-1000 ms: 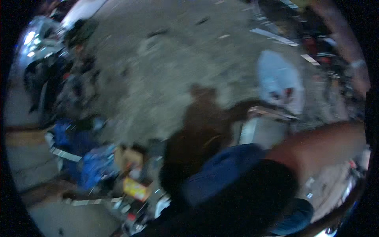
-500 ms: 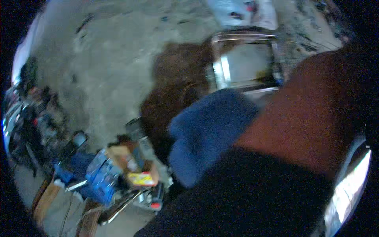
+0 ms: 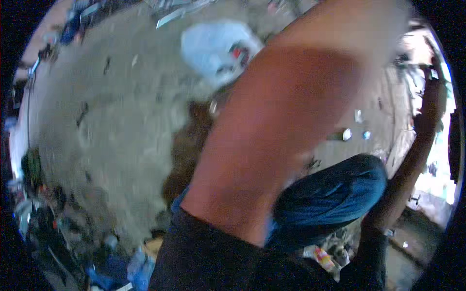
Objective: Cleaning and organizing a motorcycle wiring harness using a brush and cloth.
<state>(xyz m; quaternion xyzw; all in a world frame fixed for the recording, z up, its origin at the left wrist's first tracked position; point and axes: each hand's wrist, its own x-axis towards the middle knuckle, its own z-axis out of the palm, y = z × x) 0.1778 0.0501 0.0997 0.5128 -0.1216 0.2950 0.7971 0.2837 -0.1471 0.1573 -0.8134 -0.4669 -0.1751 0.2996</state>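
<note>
My left forearm (image 3: 272,126), with a black sleeve at the elbow, crosses the middle of the view toward the upper right. There my left hand (image 3: 381,24) is smeared by motion, and its fingers cannot be made out. Along the right rim stretches my right arm (image 3: 410,165). The right hand (image 3: 432,80) at its far end is dark and too unclear to show its fingers. Beyond the left forearm lies a whitish plastic bag (image 3: 208,48) with red and dark marks. My bent knee in blue jeans (image 3: 335,194) is between the arms.
Grey concrete floor (image 3: 126,121) spreads to the left, with small dark scraps on it. A small white round piece (image 3: 346,134) and a blue-white one (image 3: 366,135) lie beyond the knee. Blue plastic wrapping (image 3: 141,269) and assorted clutter (image 3: 48,242) fill the lower left.
The view has swung, and the left forearm now reaches farther up across it. The metal-framed rectangular thing is now mostly hidden behind that forearm. My right arm has come into view.
</note>
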